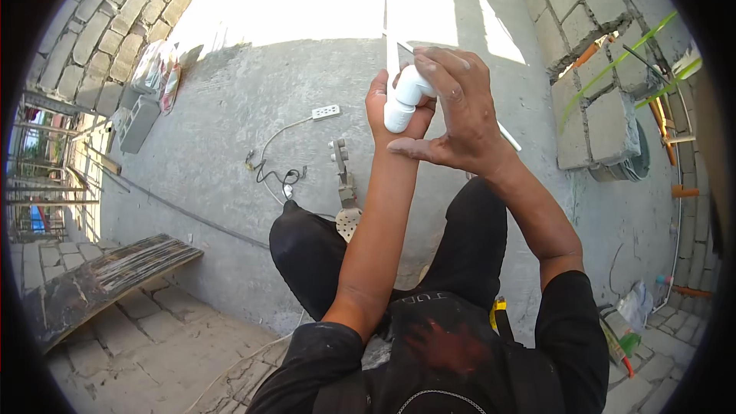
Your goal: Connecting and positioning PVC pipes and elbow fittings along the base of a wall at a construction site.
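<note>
A white plastic pipe elbow (409,92) sits in my left hand (379,103), whose fingers close round it from behind and below. From that hand a long white pipe (392,11) runs away over the floor; where it meets the elbow, if it does, is hidden. My right hand (471,107) is at the elbow's right side. Its fingers stretch over the top and the thumb points left, wide apart from them, above my left wrist. Dust whitens its fingertips. Behind the right hand, another thin white pipe (508,136) shows in part.
Between my knees and beyond lie a power strip (326,112) with a cord and a metal tool with a perforated round plate (349,221). A board (115,280) rests at left, near a concrete block (139,124). Block walls (571,0) border the concrete floor. A yellow-black tape measure (501,308) is beside my hip.
</note>
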Motion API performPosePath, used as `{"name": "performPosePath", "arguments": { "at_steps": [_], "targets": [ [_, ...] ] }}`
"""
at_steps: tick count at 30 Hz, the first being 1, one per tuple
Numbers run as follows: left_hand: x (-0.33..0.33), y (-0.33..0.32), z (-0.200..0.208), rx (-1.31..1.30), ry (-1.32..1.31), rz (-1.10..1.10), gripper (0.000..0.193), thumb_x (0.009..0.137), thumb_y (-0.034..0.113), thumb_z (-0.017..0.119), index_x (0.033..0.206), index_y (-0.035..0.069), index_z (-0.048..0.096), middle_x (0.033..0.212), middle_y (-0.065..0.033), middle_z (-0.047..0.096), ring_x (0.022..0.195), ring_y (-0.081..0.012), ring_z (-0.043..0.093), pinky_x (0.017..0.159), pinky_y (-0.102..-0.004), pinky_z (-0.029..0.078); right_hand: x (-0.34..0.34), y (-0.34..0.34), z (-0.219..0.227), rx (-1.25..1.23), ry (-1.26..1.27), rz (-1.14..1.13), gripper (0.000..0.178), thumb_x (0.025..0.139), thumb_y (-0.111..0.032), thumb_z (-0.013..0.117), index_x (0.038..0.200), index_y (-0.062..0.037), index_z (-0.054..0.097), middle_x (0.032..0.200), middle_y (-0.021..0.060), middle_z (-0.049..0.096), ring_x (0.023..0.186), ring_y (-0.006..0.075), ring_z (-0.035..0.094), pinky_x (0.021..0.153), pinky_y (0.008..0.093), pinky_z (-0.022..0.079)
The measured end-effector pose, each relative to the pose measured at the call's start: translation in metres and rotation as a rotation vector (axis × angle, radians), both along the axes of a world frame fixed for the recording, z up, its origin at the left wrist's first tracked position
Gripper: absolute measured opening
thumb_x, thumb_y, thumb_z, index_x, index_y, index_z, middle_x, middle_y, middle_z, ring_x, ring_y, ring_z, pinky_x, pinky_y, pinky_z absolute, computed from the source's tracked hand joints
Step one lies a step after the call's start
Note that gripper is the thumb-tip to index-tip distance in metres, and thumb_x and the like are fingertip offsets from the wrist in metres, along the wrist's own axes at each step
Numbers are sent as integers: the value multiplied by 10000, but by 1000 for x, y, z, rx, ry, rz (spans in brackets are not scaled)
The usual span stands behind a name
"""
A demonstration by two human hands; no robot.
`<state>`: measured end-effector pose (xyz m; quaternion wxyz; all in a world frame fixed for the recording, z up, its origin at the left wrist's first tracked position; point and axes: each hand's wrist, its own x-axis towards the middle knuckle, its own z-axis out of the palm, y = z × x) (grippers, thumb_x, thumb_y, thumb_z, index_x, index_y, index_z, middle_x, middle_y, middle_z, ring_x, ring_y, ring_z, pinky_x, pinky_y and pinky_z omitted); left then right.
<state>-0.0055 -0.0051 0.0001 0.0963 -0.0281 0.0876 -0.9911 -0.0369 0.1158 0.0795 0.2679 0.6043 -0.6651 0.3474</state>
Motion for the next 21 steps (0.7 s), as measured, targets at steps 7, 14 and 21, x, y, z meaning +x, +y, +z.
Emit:
{"name": "performPosePath", "arguments": {
  "at_steps": [7,14,21],
  "targets": [
    [-11,6,59,-75,-154,128,421,1032,331,258,1113,27,538,942,-106,604,738,-182,573,627,-328,518,-1,-17,37,60,96,-196,913,614,-556,835,1302,-63,493,1176,118,578,1119,285,543,1046,500,299],
    [-21,0,64,-461,-111,82,301,1020,258,329,1056,55,548,785,-49,557,627,-116,546,551,-265,482,-45,-14,66,-18,309,-50,905,603,-639,820,1218,-32,549,1004,120,605,952,278,601,987,477,363],
    [11,-24,50,-1394,-597,467,482,972,398,471,1216,-7,562,1024,-94,618,903,-176,583,806,-340,461,-73,-15,65,-71,380,-67,860,587,-611,823,1174,-28,589,972,108,624,904,261,603,950,426,370]
  ]
}}
